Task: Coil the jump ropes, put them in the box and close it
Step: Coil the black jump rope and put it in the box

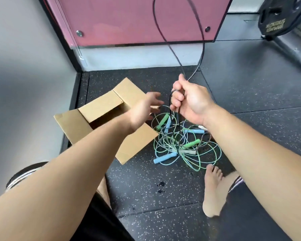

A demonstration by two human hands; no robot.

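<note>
My right hand (189, 101) grips the black jump rope (203, 47), which loops up toward 12 o'clock. My left hand (144, 108), fingers spread, holds nothing above the open box (71, 126), its inside hidden. Other ropes (181, 145) lie tangled at its 3 o'clock.

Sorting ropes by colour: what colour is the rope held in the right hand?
The rope is black; head view.

I am holding a black rope (203, 47); green handles (191, 144) and pale blue handles (165, 158) are lying by the tan box (101, 106) on black, white-speckled flooring (146, 188), near a pink panel (129, 20).
</note>
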